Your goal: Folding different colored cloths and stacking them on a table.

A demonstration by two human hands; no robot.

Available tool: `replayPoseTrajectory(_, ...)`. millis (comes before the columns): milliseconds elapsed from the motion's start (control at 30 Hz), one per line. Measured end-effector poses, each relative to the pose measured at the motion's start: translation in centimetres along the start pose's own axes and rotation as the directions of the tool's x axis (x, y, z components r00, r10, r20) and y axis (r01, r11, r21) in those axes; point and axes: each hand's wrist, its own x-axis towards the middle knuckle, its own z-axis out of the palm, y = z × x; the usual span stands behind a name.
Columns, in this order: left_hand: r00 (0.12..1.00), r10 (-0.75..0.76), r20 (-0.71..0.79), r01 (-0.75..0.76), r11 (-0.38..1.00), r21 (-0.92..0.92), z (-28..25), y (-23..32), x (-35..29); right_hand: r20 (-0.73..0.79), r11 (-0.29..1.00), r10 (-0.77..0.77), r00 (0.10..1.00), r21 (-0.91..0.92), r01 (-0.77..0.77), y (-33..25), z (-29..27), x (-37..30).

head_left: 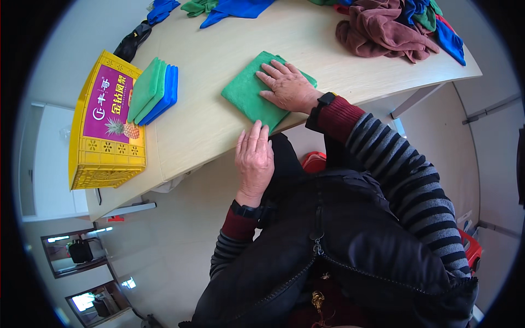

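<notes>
A green cloth towel [246,90], folded into a rough square, lies flat near the table's front edge. My right hand [290,86] rests on its right part, palm down with the fingers spread. At the towel's near corner is my left hand [255,158], its fingers stretched out and the tips touching the cloth's edge. Neither hand grips anything. To the left stands a stack of folded cloths, green ones [147,90] over blue ones [163,106], leaning beside a yellow crate.
The yellow plastic crate [109,150] with a purple label stands at the table's left end. A crumpled brown cloth [377,30] lies in a heap with blue, green and red cloths at the far right. Loose blue cloth [235,8] and green cloth [198,6] lie along the far edge.
</notes>
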Motion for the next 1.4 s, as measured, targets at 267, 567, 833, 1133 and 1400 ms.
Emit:
replayPoseTrajectory(267,0.999,-0.032,0.003,0.032,0.997,-0.064,-0.2,-2.7,3.6,0.031,0.996,0.024,0.999,0.086,-0.027,-1.7,-2.3,-1.0)
replayPoseTrajectory(567,0.973,-0.082,0.216,0.079,0.997,0.02,3.5,-4.4,6.7,-0.094,0.984,0.025,0.995,0.177,-0.008,-0.8,-0.3,-1.9)
replayPoseTrajectory(833,0.967,-0.09,0.238,0.096,0.995,-0.011,3.5,-4.5,6.5,-0.06,0.982,0.095,0.994,0.17,-0.083,0.0,-1.9,-2.0)
replayPoseTrajectory(1133,0.972,-0.09,0.217,0.092,0.996,0.002,3.8,-4.6,6.5,0.053,0.974,0.111,0.992,0.194,-0.119,-0.3,-3.5,-2.3)
replayPoseTrajectory(1400,0.962,-0.158,0.222,0.153,0.987,0.038,2.4,-4.9,5.0,0.049,0.977,0.06,0.997,0.2,-0.069,-1.8,-2.6,-1.7)
